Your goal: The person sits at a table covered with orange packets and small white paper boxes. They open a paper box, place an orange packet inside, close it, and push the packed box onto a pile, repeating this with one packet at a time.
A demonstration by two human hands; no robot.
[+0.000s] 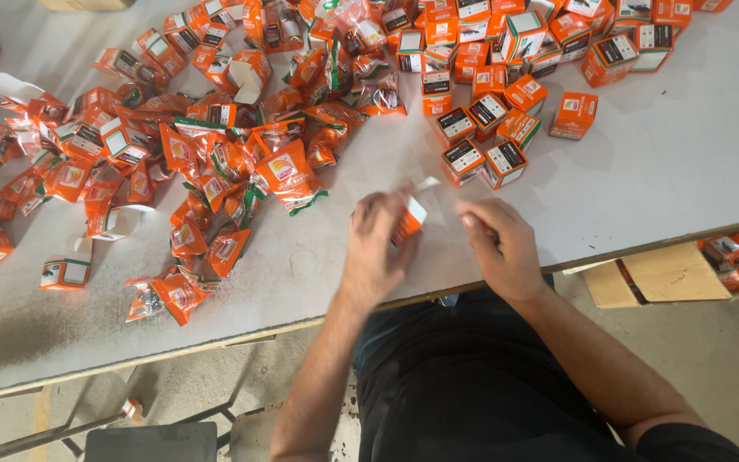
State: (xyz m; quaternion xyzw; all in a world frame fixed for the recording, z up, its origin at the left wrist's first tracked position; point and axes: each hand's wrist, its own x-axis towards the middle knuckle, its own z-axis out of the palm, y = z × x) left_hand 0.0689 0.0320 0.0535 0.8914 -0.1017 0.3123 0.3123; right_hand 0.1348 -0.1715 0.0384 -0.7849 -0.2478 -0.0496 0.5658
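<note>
Hands meet near the table's near edge (438, 287). Left hand (375, 248) grips a small orange carton (410, 220) with its white flap open, held just above the grey tabletop. Right hand (499, 244) hovers just beside it, fingers curled loosely, holding nothing I can make out; motion blurs it. Closed orange boxes (489, 128) cluster on the far side, and flat orange packets (215, 154) sprawl far left.

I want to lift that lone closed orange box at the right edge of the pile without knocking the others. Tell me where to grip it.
Grip the lone orange box by its two side walls, coming from above and from the right. It is a closed cube standing apart on the grey table, with bare tabletop to its right and front; the other boxes crowd only its left.
</note>
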